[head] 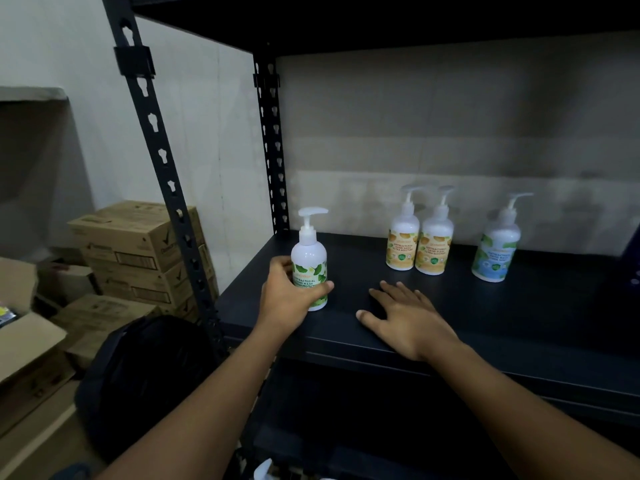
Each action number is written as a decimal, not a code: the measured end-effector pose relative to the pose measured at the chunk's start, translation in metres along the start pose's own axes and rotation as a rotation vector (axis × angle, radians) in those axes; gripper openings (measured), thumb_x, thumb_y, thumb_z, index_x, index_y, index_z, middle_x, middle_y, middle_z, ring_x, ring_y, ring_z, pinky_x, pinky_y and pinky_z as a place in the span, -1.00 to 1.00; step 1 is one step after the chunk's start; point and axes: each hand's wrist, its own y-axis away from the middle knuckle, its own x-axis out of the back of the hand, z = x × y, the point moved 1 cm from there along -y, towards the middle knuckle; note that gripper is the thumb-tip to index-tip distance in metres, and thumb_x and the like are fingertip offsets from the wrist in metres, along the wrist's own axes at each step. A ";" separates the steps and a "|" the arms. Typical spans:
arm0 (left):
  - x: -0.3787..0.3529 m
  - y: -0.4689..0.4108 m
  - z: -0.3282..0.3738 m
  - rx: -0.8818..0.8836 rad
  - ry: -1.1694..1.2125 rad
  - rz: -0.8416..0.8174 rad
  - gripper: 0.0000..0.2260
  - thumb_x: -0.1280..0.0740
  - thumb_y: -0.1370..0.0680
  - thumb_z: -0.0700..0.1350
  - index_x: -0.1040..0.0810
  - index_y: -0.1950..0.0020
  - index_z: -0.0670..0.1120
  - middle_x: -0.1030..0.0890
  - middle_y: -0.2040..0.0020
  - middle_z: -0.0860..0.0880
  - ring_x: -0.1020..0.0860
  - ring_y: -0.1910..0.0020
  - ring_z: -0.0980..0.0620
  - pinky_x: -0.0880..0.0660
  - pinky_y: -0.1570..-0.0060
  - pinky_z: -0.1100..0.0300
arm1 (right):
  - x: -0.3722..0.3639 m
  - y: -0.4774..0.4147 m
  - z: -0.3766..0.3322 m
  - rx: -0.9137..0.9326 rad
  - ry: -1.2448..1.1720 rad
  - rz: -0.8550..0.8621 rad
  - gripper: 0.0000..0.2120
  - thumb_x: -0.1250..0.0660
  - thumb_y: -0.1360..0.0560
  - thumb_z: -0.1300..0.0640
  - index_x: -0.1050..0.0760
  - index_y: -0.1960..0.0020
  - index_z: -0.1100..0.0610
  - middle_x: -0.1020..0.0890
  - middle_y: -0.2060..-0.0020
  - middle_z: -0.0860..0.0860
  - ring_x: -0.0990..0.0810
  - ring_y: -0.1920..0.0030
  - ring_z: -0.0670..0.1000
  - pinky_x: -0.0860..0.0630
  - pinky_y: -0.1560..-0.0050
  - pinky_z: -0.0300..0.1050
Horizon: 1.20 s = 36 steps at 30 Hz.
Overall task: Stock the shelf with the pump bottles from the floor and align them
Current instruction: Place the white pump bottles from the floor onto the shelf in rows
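Bottle [309, 268], its label partly hidden by our fingers, sits near the shelf's [519, 313] front left edge. Our left hand [289, 296] wraps its lower half; our right hand [405, 320] lies flat on the shelf beside it, fingers spread. The bottle stands upright, spout pointing right. Three rear bottles [434, 244] look blurred.

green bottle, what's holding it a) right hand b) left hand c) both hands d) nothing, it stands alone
B: the left hand grips the green bottle on the shelf; the right hand lies flat, apart from it.
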 end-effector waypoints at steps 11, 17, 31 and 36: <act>-0.004 -0.014 -0.010 0.016 -0.158 0.014 -0.51 -0.62 -0.33 -0.08 -0.47 -0.15 -0.02 -0.58 0.03 0.11 -0.59 0.05 0.09 -0.44 0.20 0.32 | 0.000 -0.001 0.000 -0.002 0.002 -0.008 -0.28 0.07 -0.56 -0.42 -0.08 -0.63 -0.10 -0.03 -0.63 -0.09 0.07 -0.62 -0.01 0.11 -0.60 0.04; -0.025 -0.057 -0.019 0.041 -0.187 0.050 -0.54 -0.60 -0.37 -0.03 -0.57 -0.20 -0.06 -0.69 -0.06 0.03 -0.62 0.01 0.07 -0.47 0.03 0.23 | -0.002 -0.002 0.002 0.001 -0.013 0.008 -0.28 0.06 -0.56 -0.43 -0.09 -0.62 -0.12 -0.03 -0.63 -0.11 0.08 -0.62 -0.03 0.11 -0.60 0.04; -0.044 -0.108 -0.028 0.047 -0.347 0.126 -0.59 -0.52 -0.40 0.17 -0.60 -0.16 0.02 -0.70 -0.11 0.01 -0.60 -0.18 -0.12 -0.45 -0.14 0.01 | -0.002 -0.004 0.001 0.005 -0.020 0.008 -0.29 0.05 -0.56 -0.43 -0.08 -0.62 -0.13 -0.02 -0.63 -0.13 0.10 -0.62 -0.05 0.11 -0.60 0.04; -0.046 -0.111 -0.029 0.042 -0.364 0.134 -0.58 -0.51 -0.39 0.21 -0.61 -0.15 0.04 -0.70 -0.10 0.01 -0.59 -0.19 -0.14 -0.45 -0.21 -0.04 | -0.003 -0.004 0.002 0.007 -0.027 0.017 -0.28 0.05 -0.55 -0.43 -0.09 -0.62 -0.12 -0.03 -0.63 -0.12 0.09 -0.62 -0.05 0.11 -0.60 0.03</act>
